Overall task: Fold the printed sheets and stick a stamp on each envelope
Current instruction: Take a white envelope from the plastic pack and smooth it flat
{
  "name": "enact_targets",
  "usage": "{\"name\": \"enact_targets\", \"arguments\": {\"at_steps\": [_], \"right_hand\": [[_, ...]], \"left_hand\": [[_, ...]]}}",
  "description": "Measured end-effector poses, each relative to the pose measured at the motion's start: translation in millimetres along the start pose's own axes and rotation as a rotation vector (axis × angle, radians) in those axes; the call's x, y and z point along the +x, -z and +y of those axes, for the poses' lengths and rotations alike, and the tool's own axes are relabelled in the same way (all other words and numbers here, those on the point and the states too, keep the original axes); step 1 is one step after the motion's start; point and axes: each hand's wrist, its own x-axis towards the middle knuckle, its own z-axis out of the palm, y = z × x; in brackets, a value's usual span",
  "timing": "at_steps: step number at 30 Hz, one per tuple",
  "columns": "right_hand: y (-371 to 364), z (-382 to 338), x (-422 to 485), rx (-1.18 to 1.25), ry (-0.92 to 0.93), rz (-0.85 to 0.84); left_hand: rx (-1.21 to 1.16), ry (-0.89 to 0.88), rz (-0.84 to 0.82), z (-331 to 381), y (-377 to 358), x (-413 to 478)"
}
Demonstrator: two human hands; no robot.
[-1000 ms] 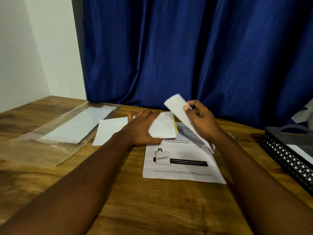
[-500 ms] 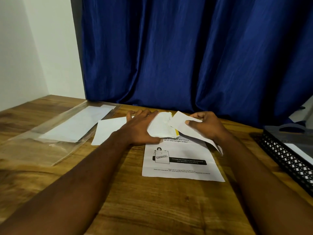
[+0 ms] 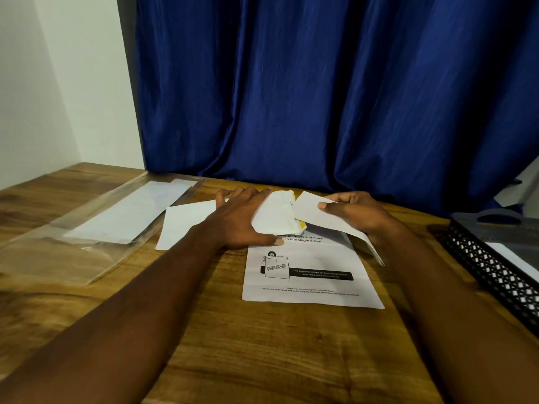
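on the grained wooden table, left hand presses straight-fingered on a crumpled envelope; right hand pinches a folded sheet.

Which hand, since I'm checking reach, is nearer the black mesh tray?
Right. The right hand, pinching a folded sheet, is just left of the tray, with bare table between them. The left hand rests farther left on white papers.

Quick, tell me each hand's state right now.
Left hand: open, fingers straight, flat against the envelope.
Right hand: closed, pinching a folded sheet.
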Motion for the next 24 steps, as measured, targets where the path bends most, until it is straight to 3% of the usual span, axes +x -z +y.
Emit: {"name": "enact_targets", "arguments": {"at_steps": [7,12,20,24], "right_hand": [[-4.4,-5.9,-4.8,-0.019,-0.020,-0.115],[-3.1,1.8,-1.7,-0.304,-0.023,-0.007],[-0.8,-3.4,-7.1,-0.073,-0.059,-0.209],[-4.1,-11.8,-15.5,-0.198,-0.035,-0.231]], "left_hand": [[0.024,-0.022,0.005,1.4,-2.0,1.7],[0.009,-0.036,0.030,3.2,-0.7,-0.4],[-0.006,-0.025,0.004,9.7,3.5,-2.2],[0.007,-0.067,-0.005,13.4,4.5,-3.2]]}}
